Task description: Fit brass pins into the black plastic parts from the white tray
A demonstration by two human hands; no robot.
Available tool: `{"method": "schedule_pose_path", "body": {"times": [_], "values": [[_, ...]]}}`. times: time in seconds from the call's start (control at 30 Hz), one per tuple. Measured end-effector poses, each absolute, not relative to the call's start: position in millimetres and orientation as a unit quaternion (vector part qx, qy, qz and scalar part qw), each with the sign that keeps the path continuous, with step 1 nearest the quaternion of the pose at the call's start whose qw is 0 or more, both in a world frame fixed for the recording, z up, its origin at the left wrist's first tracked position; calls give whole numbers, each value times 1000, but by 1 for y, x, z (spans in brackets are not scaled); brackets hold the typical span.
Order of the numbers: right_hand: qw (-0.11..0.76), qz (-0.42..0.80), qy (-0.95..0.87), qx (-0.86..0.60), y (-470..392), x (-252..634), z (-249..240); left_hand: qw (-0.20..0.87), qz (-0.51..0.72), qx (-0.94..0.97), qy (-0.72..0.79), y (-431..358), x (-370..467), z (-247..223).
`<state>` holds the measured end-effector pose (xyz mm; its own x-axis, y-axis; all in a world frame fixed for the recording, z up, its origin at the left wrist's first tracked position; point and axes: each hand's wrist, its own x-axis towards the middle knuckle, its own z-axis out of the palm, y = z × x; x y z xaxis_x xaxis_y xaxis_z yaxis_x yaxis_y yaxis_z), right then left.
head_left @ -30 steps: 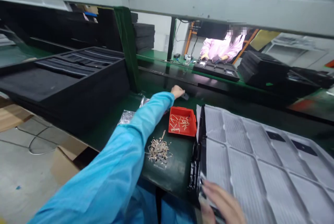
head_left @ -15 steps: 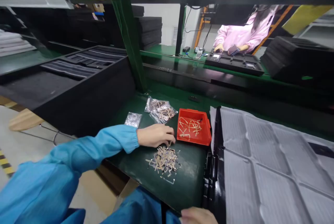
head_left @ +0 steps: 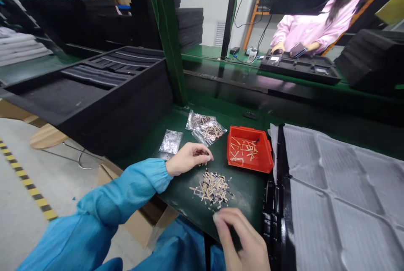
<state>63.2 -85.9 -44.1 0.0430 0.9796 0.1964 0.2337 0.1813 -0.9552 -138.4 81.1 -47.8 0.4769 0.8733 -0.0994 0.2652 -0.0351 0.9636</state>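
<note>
A loose pile of small beige and dark strip-like parts (head_left: 214, 189) lies on the green table (head_left: 249, 191). At the pile's upper left is my left hand (head_left: 188, 158), palm side down with fingers curled together; whatever they pinch is too small to make out. My right hand (head_left: 241, 237) is at the pile's lower right edge, thumb and index finger bent toward each other, and any part between the tips cannot be made out. The red tray (head_left: 267, 153), right of my left hand, holds several beige strips (head_left: 248, 149).
Behind my left hand lie clear bags of parts (head_left: 210, 130) and a silvery bag (head_left: 171, 141). Grey padded sheeting (head_left: 328, 187) covers the right side. A large black box (head_left: 126, 107) stands left. Across the bench, a person in pink (head_left: 312, 31) handles a dark item.
My right hand has come up from the bottom edge to the pile. My left hand has lifted slightly off the pile's upper edge. The view has shifted, moving the scene rightward.
</note>
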Motion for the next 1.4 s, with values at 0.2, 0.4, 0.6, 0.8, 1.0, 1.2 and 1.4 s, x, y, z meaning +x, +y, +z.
{"method": "schedule_pose_path", "body": {"times": [0.2,0.4,0.6,0.8,1.0,1.2,1.4], "values": [[466,459,-509,-559,-44,43,-56,661,387,465,445,46,-124,-40],[475,458,-500,-561,-38,35,-58,718,444,293,449,18,-101,-30],[476,450,-525,-543,-44,45,-57,712,469,250,459,10,-90,-30],[473,443,-559,-518,-46,50,-53,669,478,306,480,4,-90,-27],[479,436,-569,-507,-49,52,-48,561,495,438,499,-4,-91,-24],[500,412,-572,-502,-51,56,-45,432,496,582,478,-13,-103,-15],[498,378,-597,-502,-48,54,-48,459,456,603,467,-10,-98,-19]]}}
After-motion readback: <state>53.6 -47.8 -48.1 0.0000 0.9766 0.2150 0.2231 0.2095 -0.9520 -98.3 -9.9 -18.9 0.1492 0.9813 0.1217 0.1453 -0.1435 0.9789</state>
